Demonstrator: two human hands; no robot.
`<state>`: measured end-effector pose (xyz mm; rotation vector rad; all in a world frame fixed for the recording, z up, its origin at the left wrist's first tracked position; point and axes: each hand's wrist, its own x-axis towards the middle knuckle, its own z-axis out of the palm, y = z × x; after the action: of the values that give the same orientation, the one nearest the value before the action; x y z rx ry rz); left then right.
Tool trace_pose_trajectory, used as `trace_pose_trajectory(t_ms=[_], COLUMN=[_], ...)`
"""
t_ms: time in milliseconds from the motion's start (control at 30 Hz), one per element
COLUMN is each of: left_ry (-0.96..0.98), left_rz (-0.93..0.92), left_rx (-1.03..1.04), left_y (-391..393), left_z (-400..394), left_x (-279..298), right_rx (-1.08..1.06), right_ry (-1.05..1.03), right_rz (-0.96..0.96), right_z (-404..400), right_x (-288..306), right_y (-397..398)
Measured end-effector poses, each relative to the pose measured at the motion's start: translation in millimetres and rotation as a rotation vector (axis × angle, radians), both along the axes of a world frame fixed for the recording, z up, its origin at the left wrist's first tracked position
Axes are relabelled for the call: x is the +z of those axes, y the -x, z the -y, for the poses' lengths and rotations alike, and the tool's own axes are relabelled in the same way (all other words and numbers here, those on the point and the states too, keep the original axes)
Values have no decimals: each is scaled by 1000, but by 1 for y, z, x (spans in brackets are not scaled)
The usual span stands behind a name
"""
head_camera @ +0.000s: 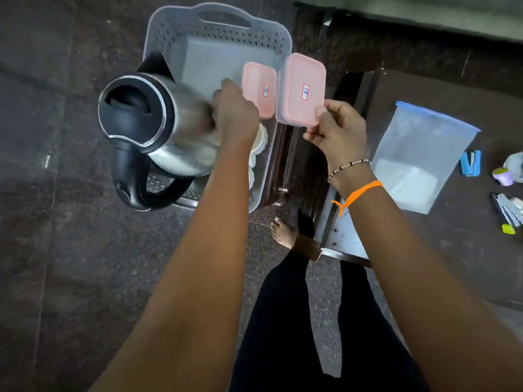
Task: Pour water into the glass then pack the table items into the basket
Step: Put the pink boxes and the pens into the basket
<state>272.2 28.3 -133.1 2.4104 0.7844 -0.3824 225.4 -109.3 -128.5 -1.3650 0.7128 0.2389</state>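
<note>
A grey perforated basket (218, 26) stands on the dark floor beside the table. A steel kettle (158, 123) with a black lid and handle lies tilted across the basket's left rim. My left hand (235, 114) grips the kettle's lower body, which is blurred there. A small pink-lidded box (260, 86) sits in the basket right beside that hand. My right hand (336, 131) pinches the near corner of a larger pink-lidded box (301, 89), held above the basket's right rim. White round items (261, 140) lie in the basket, partly hidden under my left wrist.
The dark table (452, 244) is at the right, with a clear zip bag (418, 157), a blue stapler (471, 162), a small purple item (503, 175) and a metal tool (506, 210) on it. My foot (283, 230) and legs stand between basket and table.
</note>
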Motion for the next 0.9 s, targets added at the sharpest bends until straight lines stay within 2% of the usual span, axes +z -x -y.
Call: trace_pose_trajectory(t_ms=[133,267,433,500,567,667,800,900], left_ry=[29,107,261,317,364,350,288,196], left_rz=[-78,-79,164,247,266,190,176,198], left_rx=[-32,-1,286,331,274,134,75,41], left_y=[-6,-2,9,10,10,12,15,21], left_z=[-3,4,7,6,5,1,-1,3], left_x=[-7,-6,3,3,4,2,1,3], right_rx=[57,128,286,350,363,391,450,418], right_ry=[84,275,501,553,605,676,652,593], right_rz=[3,-5,-6,12,34,48,37,37], right_z=[-13,-25,-33,-40,-46,-49,-48,-41], right_x=[-6,-13,-19,-18,-18,-18,-20,-20], right_y=[-11,-26,-47,-50,-48,-42,-38,-29])
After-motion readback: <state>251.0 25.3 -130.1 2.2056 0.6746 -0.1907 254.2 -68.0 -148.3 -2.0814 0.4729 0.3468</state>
